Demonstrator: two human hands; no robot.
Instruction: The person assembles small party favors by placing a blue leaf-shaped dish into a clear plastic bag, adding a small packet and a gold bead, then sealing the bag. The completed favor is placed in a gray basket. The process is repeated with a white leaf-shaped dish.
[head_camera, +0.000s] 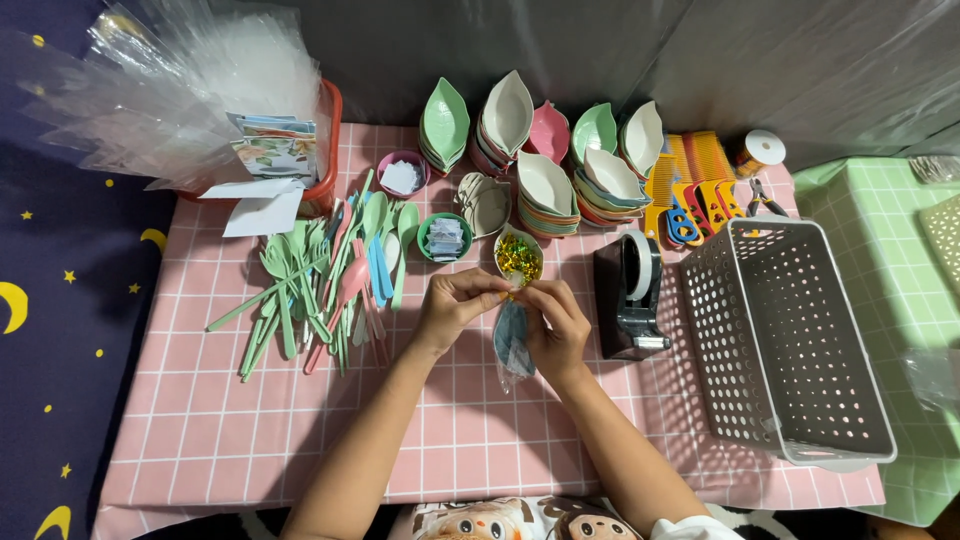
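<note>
Both hands meet at the middle of the pink checked tablecloth (200, 420). Left hand (455, 305) and right hand (555, 325) pinch their fingertips together on the top of a small clear bag (512, 345) – the bag hangs down between the palms and holds something blue-grey, its shape hard to make out through the plastic. Each hand is closed in a fine grip on the bag's neck, thumbs and forefingers touching or nearly so.

Just beyond the fingertips sits a leaf-shaped dish of gold and green foil bits (518, 257). To the left of the left hand lies a loose heap of plastic spoons and forks (320, 275) in green, pink and blue, and between that heap and the foil dish stands a small green round bowl (444, 238) with folded papers in it; a pink round bowl (403, 174) stands farther back. Beyond the hands rise stacks of leaf-shaped dishes (545, 185) (white, green, pink), with yellow combs (690, 165) off to their right.

Just right of the right hand stands a black tape dispenser (630, 295), and past it a white perforated basket (790, 350) – tilted, its open side facing up. Far to the left, behind the spoons, a red tub (328, 150) holds a big sheaf of clear bags (170, 90).
</note>
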